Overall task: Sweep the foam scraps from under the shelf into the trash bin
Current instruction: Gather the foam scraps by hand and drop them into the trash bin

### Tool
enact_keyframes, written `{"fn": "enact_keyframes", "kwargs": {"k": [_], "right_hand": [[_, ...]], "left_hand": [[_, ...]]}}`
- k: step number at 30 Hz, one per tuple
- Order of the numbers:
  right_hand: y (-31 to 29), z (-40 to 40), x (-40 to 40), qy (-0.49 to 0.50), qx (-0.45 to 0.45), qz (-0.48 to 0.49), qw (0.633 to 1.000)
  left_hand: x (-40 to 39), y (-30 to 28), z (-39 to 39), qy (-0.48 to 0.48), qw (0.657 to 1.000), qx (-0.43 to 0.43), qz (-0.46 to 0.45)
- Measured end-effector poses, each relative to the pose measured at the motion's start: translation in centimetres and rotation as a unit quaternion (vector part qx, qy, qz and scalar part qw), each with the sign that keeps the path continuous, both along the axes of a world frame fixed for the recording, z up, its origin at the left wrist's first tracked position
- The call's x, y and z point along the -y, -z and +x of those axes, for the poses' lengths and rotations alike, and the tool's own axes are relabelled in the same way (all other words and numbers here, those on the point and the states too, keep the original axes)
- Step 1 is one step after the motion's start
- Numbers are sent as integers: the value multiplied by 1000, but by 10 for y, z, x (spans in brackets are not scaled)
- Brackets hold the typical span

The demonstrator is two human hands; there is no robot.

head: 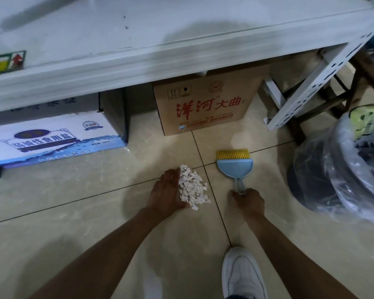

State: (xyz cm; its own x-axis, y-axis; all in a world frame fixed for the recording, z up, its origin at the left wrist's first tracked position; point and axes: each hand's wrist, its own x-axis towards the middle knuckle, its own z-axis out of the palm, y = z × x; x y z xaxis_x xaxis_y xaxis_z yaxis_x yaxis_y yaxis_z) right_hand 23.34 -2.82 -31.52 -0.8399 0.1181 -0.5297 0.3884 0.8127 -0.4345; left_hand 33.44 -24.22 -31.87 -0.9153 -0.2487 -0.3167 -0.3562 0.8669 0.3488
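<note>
A small heap of white foam scraps point(192, 188) lies on the beige tiled floor in front of the white shelf point(125, 63). My left hand point(167, 190) rests flat on the floor, its edge pressed against the left side of the heap. My right hand point(247, 201) grips the handle end of a light blue dustpan point(235, 168) that lies flat on the floor right of the scraps, with a yellow-bristled brush point(233, 154) nested in it. The trash bin point(341, 167), dark and lined with a clear plastic bag, stands at the right.
Under the shelf sit a brown cardboard box point(205, 104) with red characters and a blue-and-white box point(52, 134) on the left. A white shelf leg point(307, 87) slants down near the bin. My white shoe point(242, 272) is at the bottom.
</note>
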Motion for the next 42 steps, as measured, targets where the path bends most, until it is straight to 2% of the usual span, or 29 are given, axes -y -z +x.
{"fn": "enact_keyframes", "kwargs": {"k": [4, 6, 9, 11, 13, 17, 21, 25, 29, 35, 38, 42], "right_hand": [[-10, -8, -10, -114, 5, 93, 989], [-18, -6, -12, -159, -26, 119, 980], [-26, 7, 2, -280, -128, 59, 950], [-23, 24, 20, -376, -110, 13, 920], [-18, 39, 38, -432, -64, 26, 899], [-6, 46, 55, -394, -34, 38, 918], [-3, 34, 69, -369, -64, -43, 926], [-4, 23, 76, -414, -58, -55, 907], [-8, 10, 74, -470, -50, 7, 881], [-17, -16, 90, -529, -24, 56, 847], [-17, -19, 89, -568, -26, 44, 821], [-15, -14, 78, -588, -33, 26, 807]], "left_hand": [[2, 0, -6, 17, 1000, 13, -6], [4, 0, -9, 24, 999, 22, -12], [8, -4, -15, 40, 998, 41, -13], [12, -6, -21, 65, 996, 52, -14], [16, -7, -26, 86, 995, 58, -10], [22, -5, -30, 124, 990, 59, 14], [15, -2, -18, 142, 988, 13, 52], [7, 0, -3, 72, 993, -25, 86], [5, 2, 2, -25, 997, 11, 66], [16, -6, -21, 18, 997, 58, 57], [21, -5, -19, 48, 996, 46, 64], [27, -4, -2, 84, 992, 15, 93]]}}
